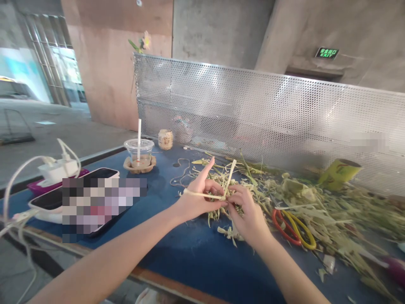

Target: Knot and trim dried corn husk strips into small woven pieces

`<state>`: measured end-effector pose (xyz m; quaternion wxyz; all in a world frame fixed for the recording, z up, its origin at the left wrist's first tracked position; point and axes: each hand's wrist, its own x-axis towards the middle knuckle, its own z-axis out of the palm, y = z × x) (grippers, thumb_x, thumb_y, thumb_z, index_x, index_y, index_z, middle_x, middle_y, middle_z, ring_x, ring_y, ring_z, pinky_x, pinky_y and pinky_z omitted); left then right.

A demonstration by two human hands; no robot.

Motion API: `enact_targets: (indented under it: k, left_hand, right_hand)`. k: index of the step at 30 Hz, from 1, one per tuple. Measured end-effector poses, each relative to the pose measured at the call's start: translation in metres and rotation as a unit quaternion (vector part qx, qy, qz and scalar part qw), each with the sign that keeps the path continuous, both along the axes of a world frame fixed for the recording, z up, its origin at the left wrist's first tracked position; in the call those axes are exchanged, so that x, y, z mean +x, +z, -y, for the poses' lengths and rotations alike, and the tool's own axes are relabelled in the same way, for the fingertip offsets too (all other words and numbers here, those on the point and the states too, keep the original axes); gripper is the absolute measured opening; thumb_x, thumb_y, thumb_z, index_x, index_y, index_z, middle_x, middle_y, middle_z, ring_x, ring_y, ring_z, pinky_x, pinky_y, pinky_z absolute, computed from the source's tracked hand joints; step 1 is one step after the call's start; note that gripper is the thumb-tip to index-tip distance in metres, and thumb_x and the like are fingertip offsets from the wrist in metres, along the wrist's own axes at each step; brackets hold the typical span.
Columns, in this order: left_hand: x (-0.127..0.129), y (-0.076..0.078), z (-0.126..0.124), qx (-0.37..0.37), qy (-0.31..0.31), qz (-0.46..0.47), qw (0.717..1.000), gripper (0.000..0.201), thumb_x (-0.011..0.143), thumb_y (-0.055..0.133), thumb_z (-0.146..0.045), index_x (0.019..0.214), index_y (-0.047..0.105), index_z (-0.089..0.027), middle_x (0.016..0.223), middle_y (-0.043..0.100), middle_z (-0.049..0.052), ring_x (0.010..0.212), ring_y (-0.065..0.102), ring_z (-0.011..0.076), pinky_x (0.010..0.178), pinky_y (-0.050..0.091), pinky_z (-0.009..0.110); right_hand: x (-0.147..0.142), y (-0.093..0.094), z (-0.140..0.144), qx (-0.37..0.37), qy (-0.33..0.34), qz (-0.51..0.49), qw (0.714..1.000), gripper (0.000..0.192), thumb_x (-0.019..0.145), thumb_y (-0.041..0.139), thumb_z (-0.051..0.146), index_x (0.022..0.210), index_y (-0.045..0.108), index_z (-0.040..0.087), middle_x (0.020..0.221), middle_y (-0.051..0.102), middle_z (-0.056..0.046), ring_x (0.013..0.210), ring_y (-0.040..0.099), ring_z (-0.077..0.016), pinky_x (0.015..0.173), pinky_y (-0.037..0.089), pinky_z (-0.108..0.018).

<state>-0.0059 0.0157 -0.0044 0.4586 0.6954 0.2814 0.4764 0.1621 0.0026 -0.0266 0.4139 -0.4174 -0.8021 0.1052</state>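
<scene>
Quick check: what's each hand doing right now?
Left hand: partly curled, one digit raised, holding the pale plant strip that crosses it.
Right hand: closed, fingers pinching at the strip's bend.

Matt fibrous strip (230, 177), glossy plastic handles (293, 241), shiny metal screen (253, 101)

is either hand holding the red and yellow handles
No, the left hand and right hand hold a pale strip, while the handles lie apart from them, to the right.
</scene>
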Motion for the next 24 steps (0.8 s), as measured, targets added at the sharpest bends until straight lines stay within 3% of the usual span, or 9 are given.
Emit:
enact_targets:
  k: [9, 12, 15, 17, 20, 24]
  left_hand:
    - [-0.003, 0.004, -0.006, -0.085, 0.006, 0.056, 0.995, 0.107, 0.064, 0.068, -0.017, 0.137, -0.01, -0.018, 0.076, 0.06, 0.002, 0.059, 0.052, 0.0098, 0.052, 0.041, 0.023]
    - [-0.005, 0.003, -0.011, -0.108, 0.002, 0.037, 0.993, 0.109, 0.063, 0.07, -0.018, 0.138, -0.009, -0.017, 0.08, 0.063, 0.005, 0.059, 0.054, 0.0107, 0.05, 0.041, 0.023]
    - [-0.005, -0.003, -0.015, -0.11, -0.039, 0.01, 0.993, 0.106, 0.062, 0.071, -0.018, 0.138, -0.003, -0.018, 0.086, 0.064, 0.009, 0.07, 0.059, 0.0155, 0.06, 0.044, 0.028]
    - [-0.003, -0.006, -0.015, -0.116, -0.065, -0.005, 0.991, 0.107, 0.062, 0.071, -0.018, 0.138, -0.003, -0.018, 0.088, 0.065, 0.01, 0.074, 0.06, 0.0175, 0.065, 0.045, 0.03]
    - [0.0, -0.006, -0.012, -0.139, -0.084, -0.001, 0.987, 0.106, 0.064, 0.071, -0.02, 0.138, -0.005, -0.018, 0.087, 0.065, 0.01, 0.068, 0.06, 0.0159, 0.058, 0.044, 0.028]
    - [0.004, -0.002, -0.007, -0.161, -0.053, 0.013, 0.985, 0.095, 0.068, 0.067, -0.022, 0.139, 0.004, -0.015, 0.075, 0.064, 0.005, 0.055, 0.054, 0.0104, 0.045, 0.035, 0.021]
  right_hand:
    - [0.003, 0.007, -0.002, -0.017, 0.022, 0.011, 1.0, 0.025, 0.082, 0.042, 0.021, 0.106, 0.05, 0.024, 0.085, 0.065, -0.002, 0.082, 0.061, -0.0163, 0.073, 0.044, -0.026]
    - [0.005, 0.012, -0.004, -0.085, 0.022, -0.016, 0.996, 0.025, 0.081, 0.046, 0.025, 0.104, 0.054, 0.023, 0.067, 0.064, 0.0, 0.067, 0.06, -0.0152, 0.067, 0.045, -0.026]
    - [0.007, 0.015, -0.008, -0.154, 0.053, -0.08, 0.983, 0.026, 0.079, 0.05, 0.031, 0.101, 0.057, 0.02, 0.074, 0.064, -0.002, 0.069, 0.058, -0.0149, 0.065, 0.046, -0.026]
    - [0.007, 0.015, -0.011, -0.175, 0.057, -0.137, 0.973, 0.025, 0.076, 0.053, 0.034, 0.094, 0.06, 0.019, 0.081, 0.064, -0.004, 0.071, 0.058, -0.0151, 0.064, 0.046, -0.026]
    - [0.006, 0.012, -0.015, -0.2, 0.04, -0.216, 0.955, 0.019, 0.072, 0.058, 0.036, 0.073, 0.062, 0.017, 0.068, 0.062, -0.002, 0.064, 0.057, -0.0143, 0.062, 0.045, -0.026]
    - [0.004, 0.01, -0.014, -0.199, 0.041, -0.252, 0.946, 0.021, 0.067, 0.064, 0.036, 0.062, 0.059, 0.016, 0.064, 0.061, -0.001, 0.06, 0.055, -0.0129, 0.058, 0.042, -0.024]
